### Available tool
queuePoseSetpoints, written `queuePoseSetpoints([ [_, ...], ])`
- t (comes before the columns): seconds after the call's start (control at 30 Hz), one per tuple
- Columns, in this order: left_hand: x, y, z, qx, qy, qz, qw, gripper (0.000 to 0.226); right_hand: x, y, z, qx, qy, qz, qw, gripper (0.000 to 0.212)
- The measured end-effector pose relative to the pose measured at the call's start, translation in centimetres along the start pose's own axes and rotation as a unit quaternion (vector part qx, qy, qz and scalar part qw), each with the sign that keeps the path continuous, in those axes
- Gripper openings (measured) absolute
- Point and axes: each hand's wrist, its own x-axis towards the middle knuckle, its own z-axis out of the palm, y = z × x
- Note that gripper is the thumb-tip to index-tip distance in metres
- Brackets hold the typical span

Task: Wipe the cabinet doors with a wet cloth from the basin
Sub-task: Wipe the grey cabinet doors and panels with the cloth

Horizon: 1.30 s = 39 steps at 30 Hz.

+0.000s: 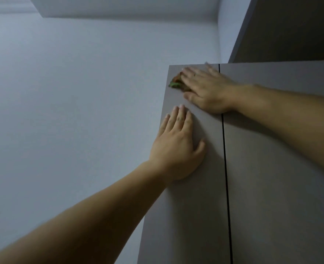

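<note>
Two grey-brown cabinet doors meet at a thin dark gap; the left door is the one under both hands, the right door stands beside it. My right hand lies flat with straight fingers near the left door's top corner and presses a green and orange cloth against it. Only the cloth's left edge shows past the fingertips. Lower on the same door, my left hand rests flat, fingers straight, holding nothing. The basin is out of view.
A pale blue-white wall fills the left side, with a ceiling step above. A darker cabinet panel juts out at the top right, above the doors.
</note>
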Motion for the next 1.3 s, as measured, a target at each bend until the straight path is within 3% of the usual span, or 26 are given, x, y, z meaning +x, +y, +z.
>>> queuePoseSetpoints([
  [0.1,0.0,-0.2,0.4,0.001,0.011,0.005,1.0,0.081,1.3,0.1,-0.4,-0.005,0.002,0.048,0.999,0.07],
  [0.23,-0.2,-0.4,0.7,-0.008,0.039,0.013,0.999,0.081,-0.4,-1.9,1.0,0.086,-0.016,-0.04,0.995,0.06],
  [0.4,-0.3,-0.4,0.8,-0.012,0.041,0.011,0.999,0.081,3.5,0.7,-0.2,0.066,0.004,0.069,0.995,0.062],
  [0.57,-0.6,-0.5,0.9,-0.009,0.042,0.019,0.999,0.082,-2.1,-1.0,1.1,0.099,-0.021,-0.049,0.994,0.06],
  [0.77,-0.8,-0.4,1.1,-0.044,0.066,-0.001,0.997,0.087,2.3,0.1,0.0,0.061,-0.003,0.055,0.997,0.059],
  [0.93,-0.9,-0.4,1.4,-0.065,0.081,0.004,0.995,0.09,-3.4,-0.6,1.6,0.065,-0.028,-0.075,0.995,0.067],
  [1.07,-0.6,-0.3,1.6,-0.002,0.074,0.034,0.997,0.076,-2.2,4.0,0.5,0.05,-0.025,0.086,0.995,0.061],
  [1.13,-0.6,-0.3,1.7,0.015,0.065,0.036,0.997,0.074,-2.3,3.1,0.6,0.05,-0.018,0.113,0.992,0.061],
  [1.27,-0.5,-0.3,1.8,0.022,0.065,0.03,0.997,0.077,-6.1,0.8,1.9,0.064,-0.024,-0.006,0.998,0.066],
  [1.3,-0.5,-0.3,1.9,0.027,0.065,0.029,0.997,0.077,-5.9,1.7,1.7,0.056,-0.028,0.0,0.998,0.069],
])
